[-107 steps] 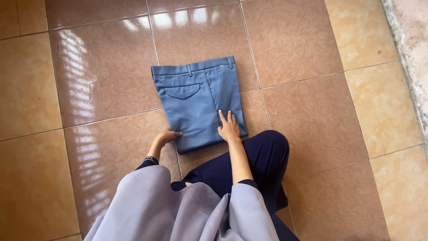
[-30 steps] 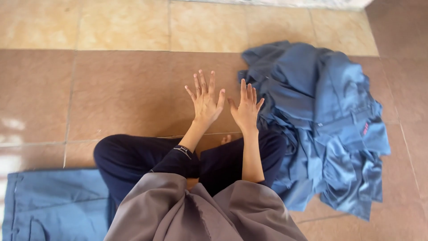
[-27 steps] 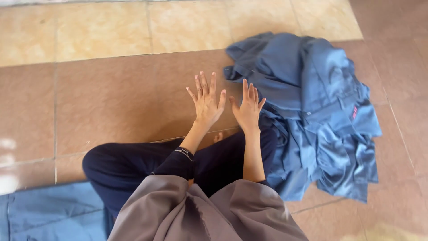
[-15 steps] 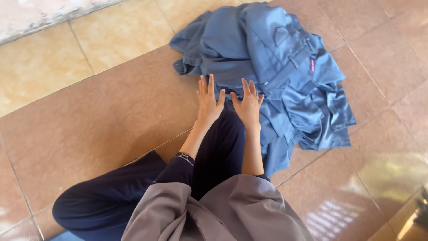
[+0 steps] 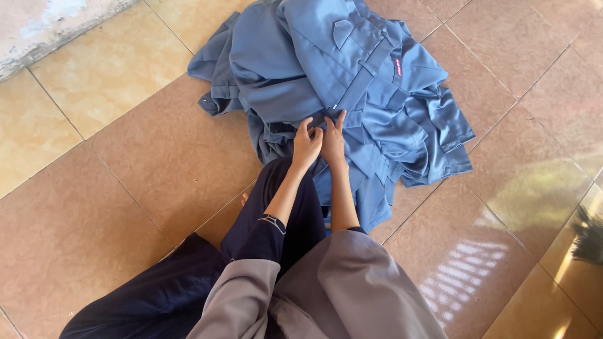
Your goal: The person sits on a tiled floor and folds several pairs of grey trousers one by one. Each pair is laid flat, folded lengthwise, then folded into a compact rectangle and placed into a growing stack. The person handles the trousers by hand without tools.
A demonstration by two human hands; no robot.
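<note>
Terracotta-brown tiles of the floor (image 5: 125, 188) spread out on every side of the hands, glossy and catching window light off to the right of them, with paler yellow tiles and a rough grey wall edge (image 5: 56, 25) well beyond, up to the left. Next in size was the heap of blue garments (image 5: 352, 81), crumpled work clothes lying on the floor directly under and ahead of both hands, its folds running away from the fingertips and spilling to the right of them. Nearer than the hands, the person's dark navy trouser leg (image 5: 276, 213) stretched toward the heap, and a grey top (image 5: 326, 295) covered the lap.

Both hands lay side by side, touching each other, at the near edge of the heap. The left hand (image 5: 307, 142) had its fingers curled down onto the cloth, pinching a dark fold just ahead of it. The right hand (image 5: 333, 138) lay flatter, fingers pressed on the same band of fabric; whether it actually gripped the cloth I could not tell. A small red tag (image 5: 397, 66) showed on the heap, beyond the right hand.
</note>
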